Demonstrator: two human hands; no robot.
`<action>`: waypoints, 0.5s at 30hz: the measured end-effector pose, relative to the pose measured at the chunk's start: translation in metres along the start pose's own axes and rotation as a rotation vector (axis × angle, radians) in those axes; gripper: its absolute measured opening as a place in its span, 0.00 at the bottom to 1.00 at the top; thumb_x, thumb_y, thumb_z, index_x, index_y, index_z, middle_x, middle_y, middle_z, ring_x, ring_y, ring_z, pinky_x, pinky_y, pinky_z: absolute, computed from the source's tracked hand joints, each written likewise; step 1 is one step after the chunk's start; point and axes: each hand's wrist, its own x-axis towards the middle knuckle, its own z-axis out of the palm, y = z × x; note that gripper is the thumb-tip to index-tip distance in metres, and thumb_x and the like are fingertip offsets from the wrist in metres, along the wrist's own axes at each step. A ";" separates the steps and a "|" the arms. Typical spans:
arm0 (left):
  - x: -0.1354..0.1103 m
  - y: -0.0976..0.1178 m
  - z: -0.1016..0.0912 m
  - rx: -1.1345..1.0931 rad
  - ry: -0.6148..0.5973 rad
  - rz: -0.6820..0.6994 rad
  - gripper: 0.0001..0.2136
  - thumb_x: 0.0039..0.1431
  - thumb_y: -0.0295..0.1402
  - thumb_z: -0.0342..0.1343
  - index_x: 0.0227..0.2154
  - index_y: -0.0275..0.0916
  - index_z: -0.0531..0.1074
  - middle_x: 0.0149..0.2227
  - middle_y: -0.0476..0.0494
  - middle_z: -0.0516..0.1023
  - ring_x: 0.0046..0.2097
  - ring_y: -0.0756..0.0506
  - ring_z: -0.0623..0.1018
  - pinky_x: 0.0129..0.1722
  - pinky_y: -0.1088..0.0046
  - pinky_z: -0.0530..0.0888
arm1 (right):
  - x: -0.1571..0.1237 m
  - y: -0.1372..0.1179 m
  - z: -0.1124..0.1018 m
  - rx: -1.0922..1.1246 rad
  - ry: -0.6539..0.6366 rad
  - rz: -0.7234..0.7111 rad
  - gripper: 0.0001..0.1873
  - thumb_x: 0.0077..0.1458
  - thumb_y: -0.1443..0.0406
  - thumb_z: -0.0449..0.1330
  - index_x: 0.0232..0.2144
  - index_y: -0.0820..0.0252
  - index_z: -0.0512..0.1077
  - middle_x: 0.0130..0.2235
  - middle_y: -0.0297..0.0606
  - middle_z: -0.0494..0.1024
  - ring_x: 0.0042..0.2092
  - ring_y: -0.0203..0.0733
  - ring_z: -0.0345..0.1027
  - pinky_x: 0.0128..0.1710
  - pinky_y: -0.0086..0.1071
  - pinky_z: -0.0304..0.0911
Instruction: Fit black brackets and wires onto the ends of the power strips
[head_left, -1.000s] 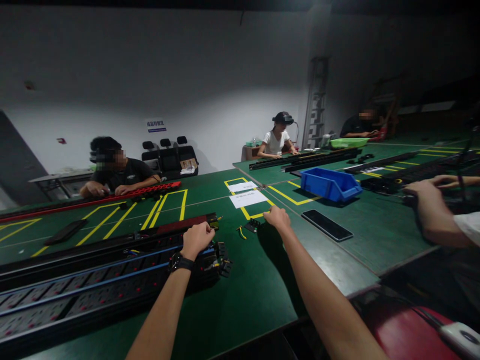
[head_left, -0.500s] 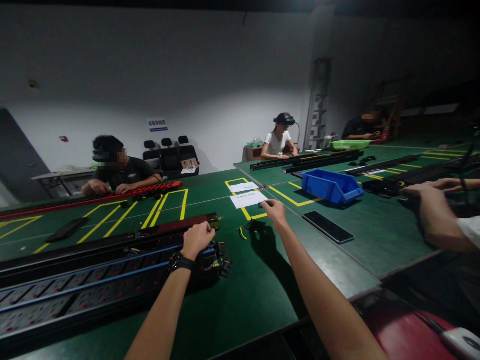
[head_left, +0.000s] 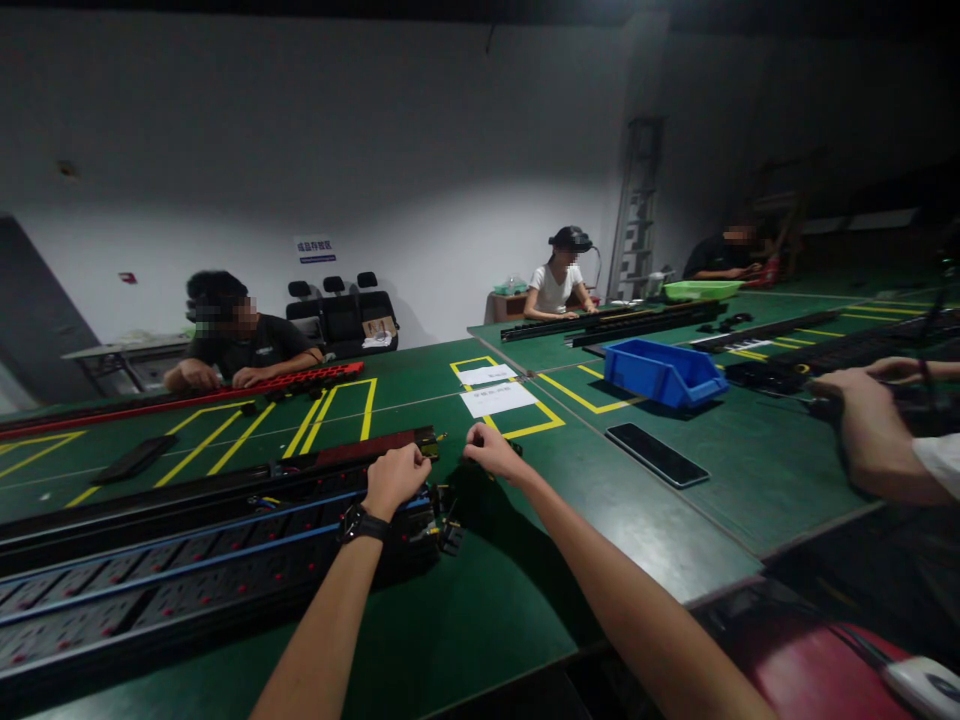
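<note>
Where the left hand (head_left: 396,475) rests: at the right end of the black socket strips (head_left: 217,578), fingers curled; any grip is hidden.
Right hand (head_left: 491,450): beyond that end, fingers bunched; cannot tell what they hold.
Strips: leftward of both hands, left hand nearer, long axis roughly along the tabletop's (head_left: 465,640) near edge.
Surfaces: straight, blue-lined, red-dotted strips; smooth, glossy green tabletop.

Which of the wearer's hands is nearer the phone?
Right. The right hand is left of the phone, apart from it; the left hand is farther left, at the strips' end.
</note>
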 end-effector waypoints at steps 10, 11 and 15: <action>-0.002 0.001 -0.002 -0.014 -0.003 0.002 0.14 0.61 0.46 0.49 0.37 0.46 0.76 0.39 0.42 0.83 0.44 0.36 0.82 0.42 0.63 0.74 | -0.007 -0.001 0.007 -0.337 -0.010 -0.164 0.10 0.45 0.71 0.61 0.34 0.60 0.75 0.35 0.36 0.75 0.38 0.40 0.67 0.39 0.32 0.62; -0.003 0.001 -0.002 -0.016 -0.003 0.001 0.14 0.61 0.46 0.49 0.37 0.46 0.76 0.39 0.42 0.83 0.44 0.36 0.82 0.42 0.63 0.74 | -0.008 -0.001 0.007 -0.361 0.031 -0.158 0.11 0.45 0.71 0.61 0.35 0.60 0.75 0.36 0.37 0.75 0.38 0.41 0.67 0.40 0.32 0.62; -0.003 0.001 -0.002 -0.016 -0.003 0.005 0.14 0.61 0.45 0.49 0.37 0.45 0.76 0.40 0.41 0.83 0.44 0.36 0.82 0.42 0.64 0.74 | -0.006 -0.006 0.003 -0.352 0.086 -0.067 0.14 0.45 0.70 0.63 0.37 0.59 0.77 0.35 0.37 0.78 0.36 0.41 0.70 0.38 0.32 0.64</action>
